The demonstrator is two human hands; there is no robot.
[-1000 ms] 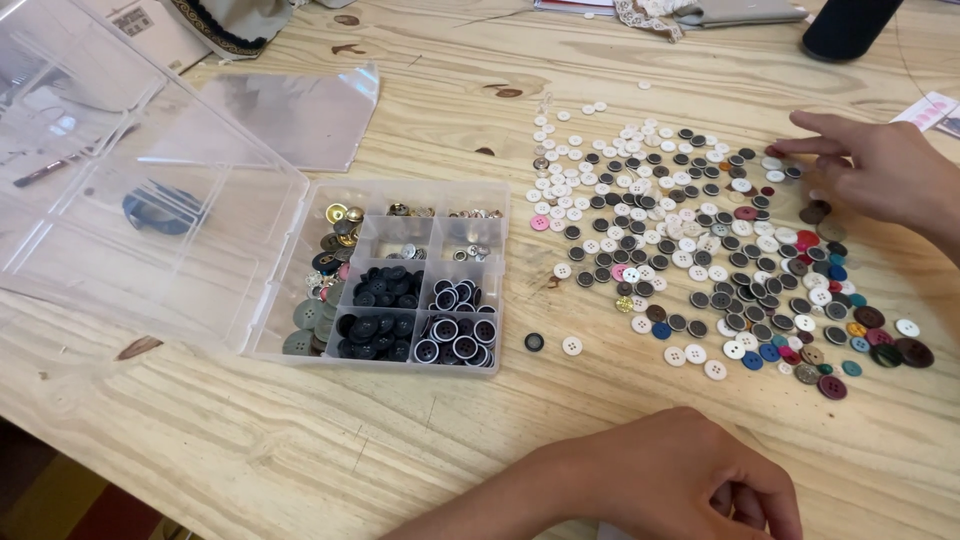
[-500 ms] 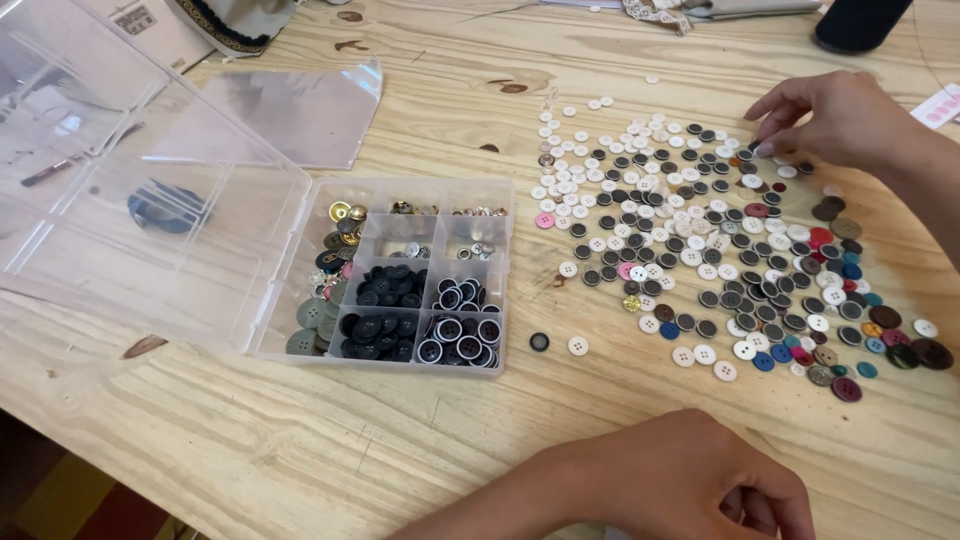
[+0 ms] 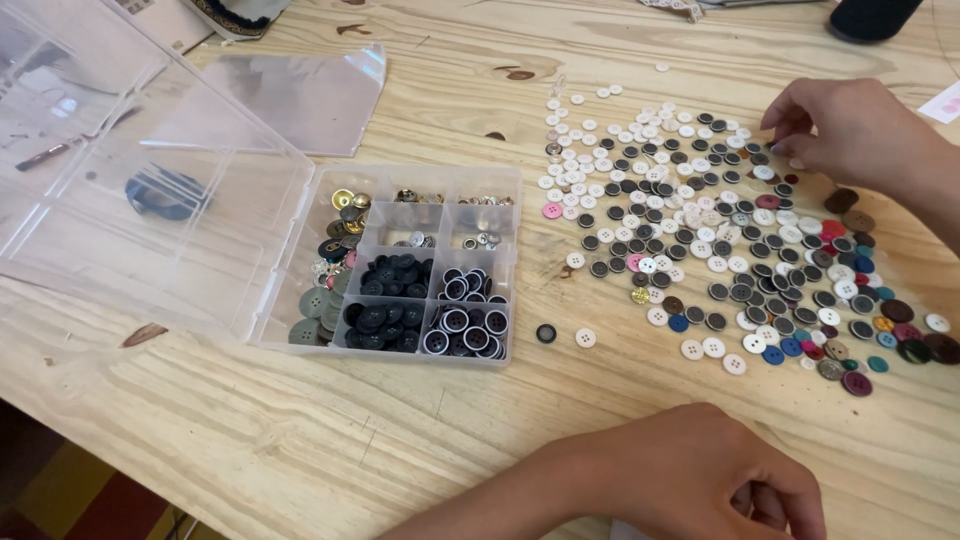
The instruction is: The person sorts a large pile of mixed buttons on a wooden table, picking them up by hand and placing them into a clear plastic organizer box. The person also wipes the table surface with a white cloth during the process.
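The right hand (image 3: 850, 135), fingertips pinched narrowly, is seen at the 1 o'clock edge of the spread of loose mixed-colour buttons (image 3: 740, 240). The left hand (image 3: 700, 480) is curled at 6 o'clock, its grip not discernible. Bare pale wooden tabletop (image 3: 300, 440) lies at 7 o'clock, below the clear plastic compartment box (image 3: 410, 270).

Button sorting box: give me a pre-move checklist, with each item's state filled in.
1. Lid of the clear compartment box swung fully open: ok.
2. Compartments reachable, nothing lying over them: ok.
3. Loose buttons spread flat on the wooden table, not heaped: ok.
4. Right hand at the spread's far edge, fingertips pinched down among the buttons: ok; whether it grips one, cannot tell.
5. Left hand curled at the near edge; whether it holds anything, cannot tell.
6. Two stray buttons beside the box, apart from the spread: not ok.
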